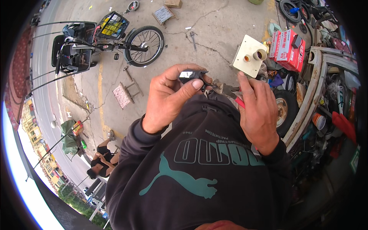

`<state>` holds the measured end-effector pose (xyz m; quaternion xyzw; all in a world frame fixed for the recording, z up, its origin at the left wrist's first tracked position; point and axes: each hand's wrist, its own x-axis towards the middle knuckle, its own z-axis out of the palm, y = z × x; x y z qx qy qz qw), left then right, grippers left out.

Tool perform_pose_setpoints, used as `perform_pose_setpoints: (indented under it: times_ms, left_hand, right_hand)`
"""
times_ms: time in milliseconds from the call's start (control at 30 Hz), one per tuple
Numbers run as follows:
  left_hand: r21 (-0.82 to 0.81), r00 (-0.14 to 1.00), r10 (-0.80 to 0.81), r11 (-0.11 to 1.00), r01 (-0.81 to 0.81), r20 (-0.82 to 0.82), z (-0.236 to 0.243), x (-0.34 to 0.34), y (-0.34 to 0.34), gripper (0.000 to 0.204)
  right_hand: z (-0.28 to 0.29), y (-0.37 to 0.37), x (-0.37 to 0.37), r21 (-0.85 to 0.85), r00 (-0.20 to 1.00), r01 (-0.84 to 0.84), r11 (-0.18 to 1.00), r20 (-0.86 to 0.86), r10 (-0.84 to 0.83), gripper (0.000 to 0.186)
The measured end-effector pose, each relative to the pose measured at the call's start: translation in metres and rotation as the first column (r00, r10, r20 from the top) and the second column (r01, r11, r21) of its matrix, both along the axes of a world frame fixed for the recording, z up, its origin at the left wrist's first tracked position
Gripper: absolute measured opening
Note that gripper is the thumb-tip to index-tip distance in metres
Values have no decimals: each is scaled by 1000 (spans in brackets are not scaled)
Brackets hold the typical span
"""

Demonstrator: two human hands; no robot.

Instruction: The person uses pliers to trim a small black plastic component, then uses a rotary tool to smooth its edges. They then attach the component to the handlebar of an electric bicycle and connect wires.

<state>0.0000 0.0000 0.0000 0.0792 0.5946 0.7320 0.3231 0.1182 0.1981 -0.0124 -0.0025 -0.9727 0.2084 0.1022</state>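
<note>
Pinching a small black part [197, 74], the left hand [168, 95] sits left of the right hand [260, 111], which grips red-handled pliers [229, 91].

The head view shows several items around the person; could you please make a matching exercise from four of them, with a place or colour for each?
Items
1. Pliers
2. Small dark part
3. Wrench
4. Carton

Places or colours
A. Lying on the concrete ground
B. Red and white
C. In the grip of the right hand
D. Held by the left hand

Pairs: 1-C, 2-D, 3-A, 4-B
</note>
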Motion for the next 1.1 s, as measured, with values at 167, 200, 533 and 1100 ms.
perform_pose_setpoints:
  times_ms: [167,200,533,1100]
  left_hand:
    - [-29,999,10,1000,-9,41,0,24,10,29]
    - [-31,999,0,1000,1,32,0,24,13,28]
    - [-72,998,-65,995,63,-19,1,13,24,28]
    - [-120,992,-125,985,127,31,-13,20,19,29]
  right_hand:
    - [3,10,22,69,1000,-6,998,11,5,50]
    - [3,12,24,71,1000,-4,997,16,3,50]
    - [13,22,23,155,998,10,988,67,-21,46]
    - [2,32,20,81,986,-86,993,150,74,12]
